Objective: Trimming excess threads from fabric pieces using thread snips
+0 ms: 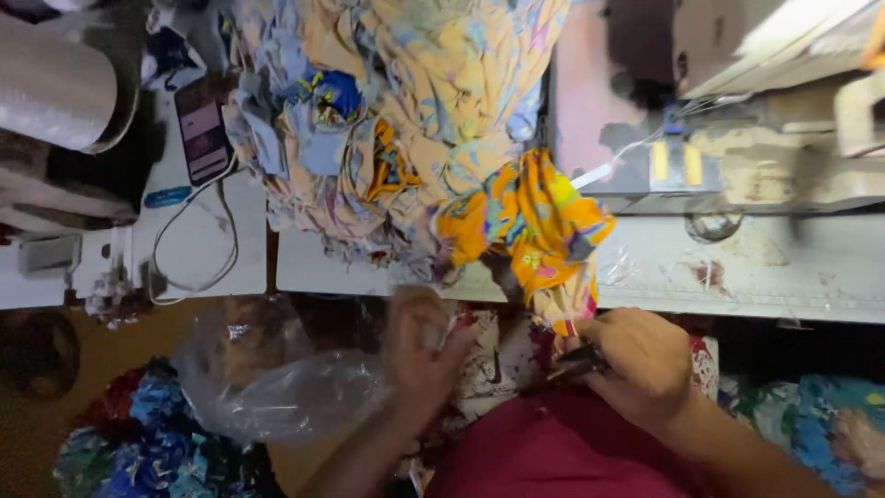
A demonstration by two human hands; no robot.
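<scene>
A piece of bright orange patterned fabric (530,221) hangs off the front edge of the white table (756,267) toward my lap. My right hand (641,364) grips a small dark metal tool, likely thread snips (576,361), right under the fabric's lower tip. My left hand (419,346) is blurred, its fingers curled near the fabric's lower edge; whether it pinches the cloth is unclear. Behind lies a big heap of pale yellow and blue printed fabric pieces (406,120).
A sewing machine (765,120) stands at the right on the table. A phone (203,129) with a cable lies at the left, beside a large thread cone (55,83). A clear plastic bag (277,387) and blue cloth (147,443) sit low at the left.
</scene>
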